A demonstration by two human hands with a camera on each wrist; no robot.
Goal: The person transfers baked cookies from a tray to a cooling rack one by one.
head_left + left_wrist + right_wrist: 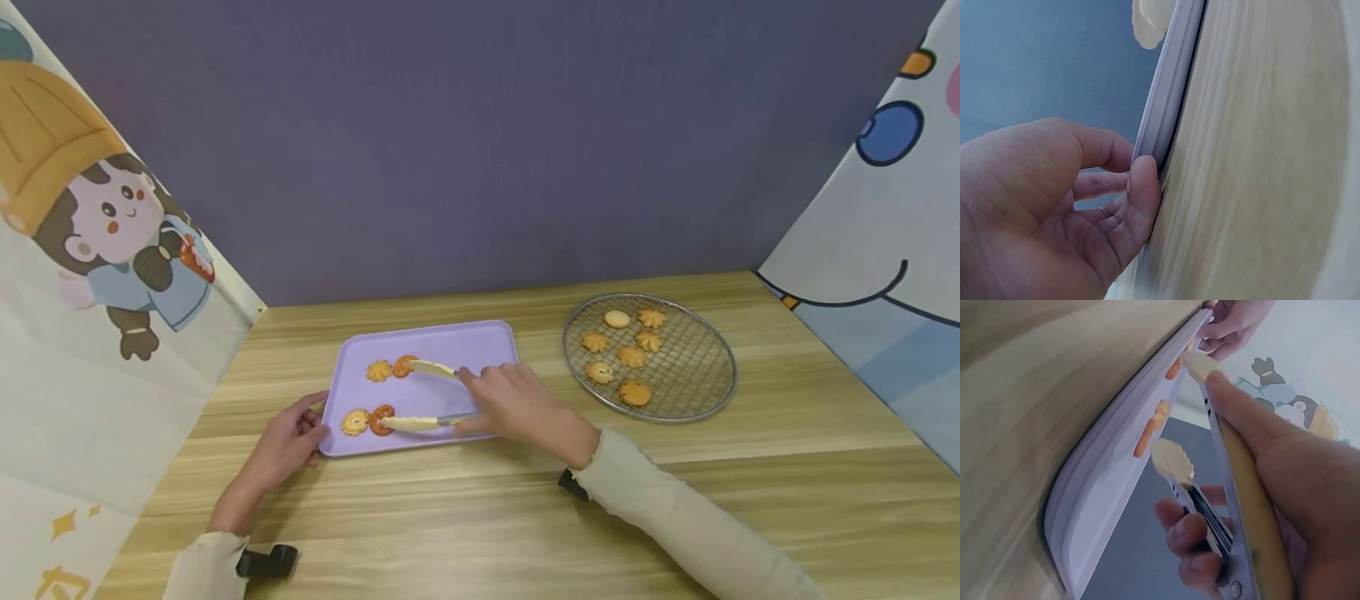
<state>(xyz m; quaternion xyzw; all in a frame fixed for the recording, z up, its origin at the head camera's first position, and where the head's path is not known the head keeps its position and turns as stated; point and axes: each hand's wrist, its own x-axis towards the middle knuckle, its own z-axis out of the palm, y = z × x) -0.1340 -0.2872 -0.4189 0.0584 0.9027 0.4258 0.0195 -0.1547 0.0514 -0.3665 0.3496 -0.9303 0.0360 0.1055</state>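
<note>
In the head view, my right hand (517, 402) holds a pair of tongs (416, 423) with cream-coloured tips, its two arms spread wide over the purple tray (457, 337). One tip is by a brown pretzel-shaped cookie (403, 366), the other by a second pretzel-shaped cookie (382, 419). Nothing is visible between the tips. Left of these lie a flower-shaped cookie (379, 371) and a round, pale-centred cookie (355, 422). My left hand (288, 437) grips the tray's near left corner. In the left wrist view, thumb and fingers meet around its rim (1163, 94).
To the right of the tray stands a round wire mesh rack (693, 367) bearing several cookies (632, 357). Both rest on a wood-grain table (420, 525). A dark panel (480, 150) rises behind, with printed cartoon sheets (75, 350) on both sides.
</note>
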